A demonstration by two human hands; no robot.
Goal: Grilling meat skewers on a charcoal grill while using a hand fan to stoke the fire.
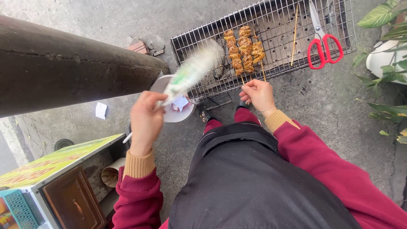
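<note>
**Skewers held low over the grill, fan moving fast**

Skewers (244, 48) of browned meat lie side by side on the wire grill rack (199, 42), sticks pointing toward the person; the right hand (258, 94) is pinched shut on the lower stick ends, just off the near edge of the rack; the left hand (145, 121) is clenched round the handle of a fan (193, 72), which shows only as a white and green blur over the rack's left part.

The likeliest trouble, as I judge it, is heat: the right-hand fingers sit close to the rack's edge, and the thin sticks could scorch or snap if held too long; a snapped stick would leave the meat on the wire. The fan sweeps near the skewers and could knock them askew; it could also throw ash or sparks toward the sleeve. Red-handled scissors (324, 46) and a loose bare stick (294, 32) rest on the rack's right part, well apart from the meat; their handles might soften there. A white bowl (159, 85) sits on the ground just beside the rack, under the fan's path.
</note>
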